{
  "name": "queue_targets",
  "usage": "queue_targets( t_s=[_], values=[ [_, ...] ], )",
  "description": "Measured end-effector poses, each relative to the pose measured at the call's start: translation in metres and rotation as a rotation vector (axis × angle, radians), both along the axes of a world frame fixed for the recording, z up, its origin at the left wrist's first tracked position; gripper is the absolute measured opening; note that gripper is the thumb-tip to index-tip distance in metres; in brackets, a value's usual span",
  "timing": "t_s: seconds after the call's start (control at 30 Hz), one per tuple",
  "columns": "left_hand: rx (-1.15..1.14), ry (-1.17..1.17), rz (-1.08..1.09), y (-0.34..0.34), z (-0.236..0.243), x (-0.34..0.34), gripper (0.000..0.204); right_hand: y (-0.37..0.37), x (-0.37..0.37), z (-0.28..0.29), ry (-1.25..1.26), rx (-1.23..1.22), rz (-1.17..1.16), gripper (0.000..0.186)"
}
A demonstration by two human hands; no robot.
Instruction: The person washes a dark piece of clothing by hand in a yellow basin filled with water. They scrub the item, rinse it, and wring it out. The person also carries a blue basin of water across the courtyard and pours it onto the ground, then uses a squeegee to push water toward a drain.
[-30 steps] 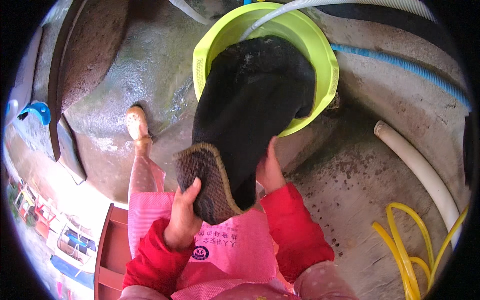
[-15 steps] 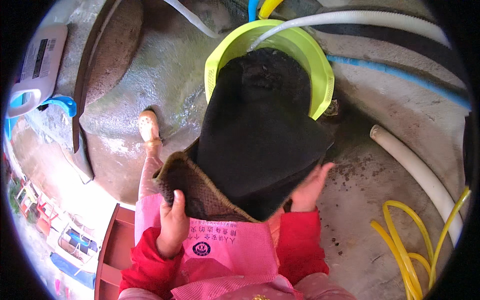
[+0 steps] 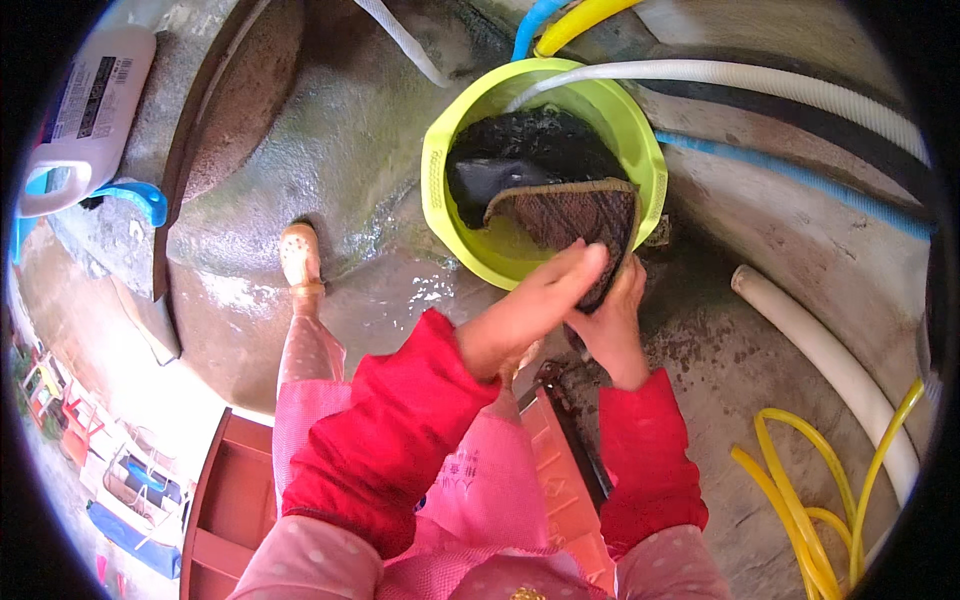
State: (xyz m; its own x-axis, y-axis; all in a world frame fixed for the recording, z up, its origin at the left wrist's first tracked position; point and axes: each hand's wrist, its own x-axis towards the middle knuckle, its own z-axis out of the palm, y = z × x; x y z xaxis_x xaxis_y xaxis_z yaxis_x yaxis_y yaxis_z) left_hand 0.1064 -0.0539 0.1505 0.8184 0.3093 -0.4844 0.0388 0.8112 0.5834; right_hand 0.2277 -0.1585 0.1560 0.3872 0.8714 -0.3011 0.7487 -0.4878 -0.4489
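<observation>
A floor mat (image 3: 588, 212) with a ribbed brown face, a tan bound edge and a black backing hangs folded over the yellow-green basin (image 3: 434, 190). Its black part lies down in the water. My left hand (image 3: 535, 305) reaches across to the right and grips the mat's near end, fingers fairly straight against the brown face. Just beside it, my right hand (image 3: 617, 335) is closed round the same end from the right, thumb toward the left hand. The mat hides part of the right fingers.
A white corrugated hose (image 3: 740, 72) runs into the basin. Blue hose (image 3: 800, 180), a thick white pipe (image 3: 820, 355) and coiled yellow tubing (image 3: 800, 490) lie to the right. At the left stands a white jug (image 3: 105, 110) on a ledge. A reddish-brown crate (image 3: 228, 500) is near me.
The mat has gone from lying spread across my lap side to being folded over the basin. Both hands have moved forward, the left also to the right, and now sit close together.
</observation>
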Motion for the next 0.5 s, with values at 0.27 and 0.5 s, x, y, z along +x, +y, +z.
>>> queue_targets(
  t_s=[0.27,0.5],
  values=[
    [0.019,0.493,-0.024,-0.046,-0.031,-0.127,0.034,0.048,-0.003,-0.171,-0.060,-0.327,-0.149,0.093],
    [-0.038,0.621,-0.028,-0.062,-0.066,-0.159,0.022,0.058,0.061,-0.248,-0.067,-0.406,-0.008,0.108]
  ],
)
